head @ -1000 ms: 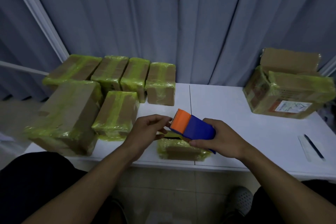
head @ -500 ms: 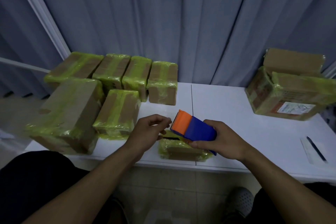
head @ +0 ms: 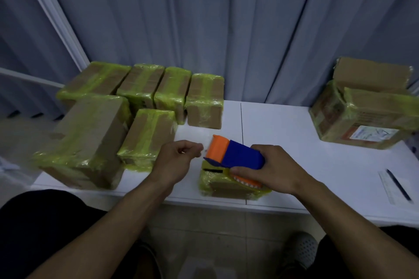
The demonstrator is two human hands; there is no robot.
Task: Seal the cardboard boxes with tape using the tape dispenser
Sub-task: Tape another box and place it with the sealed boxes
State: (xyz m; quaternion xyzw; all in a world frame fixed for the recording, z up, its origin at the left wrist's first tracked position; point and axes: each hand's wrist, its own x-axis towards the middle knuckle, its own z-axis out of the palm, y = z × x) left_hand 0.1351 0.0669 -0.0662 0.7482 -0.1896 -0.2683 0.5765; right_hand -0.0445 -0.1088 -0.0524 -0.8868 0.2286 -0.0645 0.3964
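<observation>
A small cardboard box [head: 226, 184] wrapped in yellow-green tape lies at the front edge of the white table [head: 283, 129]. My right hand [head: 276, 170] grips a blue and orange tape dispenser [head: 240, 154] and holds it down on top of that box, orange end pointing left. My left hand [head: 176, 161] hovers just left of the dispenser with its fingers curled, thumb against forefinger. A small gap lies between it and the dispenser. I see nothing in those fingers.
Several boxes wrapped in yellow-green tape fill the table's left side, the nearest [head: 149, 136] close to my left hand and a larger one [head: 90, 133] beyond it. More wrapped boxes [head: 367, 115] are piled at the back right. A pen [head: 398, 184] lies near the right front edge.
My left hand has drawn away to the left from the dispenser's orange end. The dispenser has tipped lower onto the small box. The camera has shifted a little.
</observation>
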